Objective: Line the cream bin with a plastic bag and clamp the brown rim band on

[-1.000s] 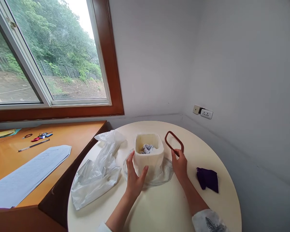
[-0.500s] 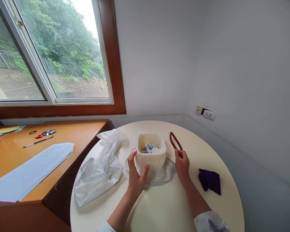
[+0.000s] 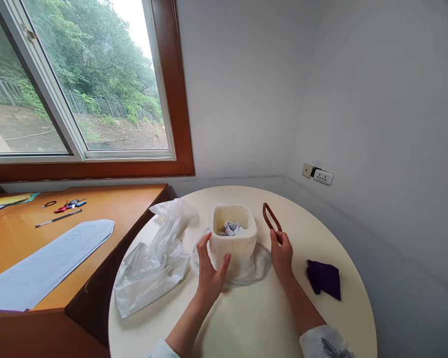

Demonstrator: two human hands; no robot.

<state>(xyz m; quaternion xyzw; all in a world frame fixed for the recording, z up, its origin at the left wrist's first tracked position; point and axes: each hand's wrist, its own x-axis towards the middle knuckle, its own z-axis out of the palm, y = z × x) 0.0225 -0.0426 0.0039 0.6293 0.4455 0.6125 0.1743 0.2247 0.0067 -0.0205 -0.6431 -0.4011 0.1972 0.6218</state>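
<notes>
A small cream bin [image 3: 233, 253] stands in the middle of the round table, lined with a thin clear plastic bag [image 3: 259, 266] that spreads around its base. Crumpled paper [image 3: 232, 228] lies inside it. My left hand [image 3: 212, 276] is at the bin's near left corner, thumb and fingers spread, seemingly touching its side. To the right of the bin, my right hand [image 3: 282, 256] pinches the near end of a brown rounded ring [image 3: 272, 216], which is held tilted above the tabletop. Part of the ring is hidden by my fingers.
A crumpled white plastic bag [image 3: 155, 268] lies left of the bin on the round table [image 3: 257, 323]. Dark purple cloth [image 3: 324, 279] is at the right. The wooden desk [image 3: 134, 204] at left holds papers [image 3: 56, 263], a pen [image 3: 58, 219] and keys [image 3: 72, 204].
</notes>
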